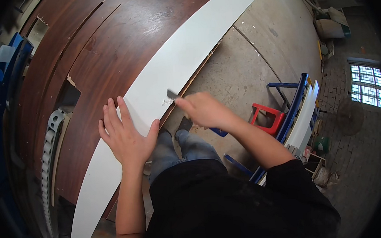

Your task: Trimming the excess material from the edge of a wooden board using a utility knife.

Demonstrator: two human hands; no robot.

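Observation:
A long white board lies along the edge of a dark brown table, its outline bowed by the lens. My left hand rests on the board with its fingers stretched out and the thumb toward the near edge. To the right, my right hand is closed round a scraper with a flat dark blade; its handle is hidden in the fist. The blade is over the board near its right edge, and I cannot tell whether it touches. White crumbs or shavings lie beside the blade.
The table has long slots and a cut-out. A roller track runs along its left. On the concrete floor to the right stand a red stool and a blue metal frame bearing white strips.

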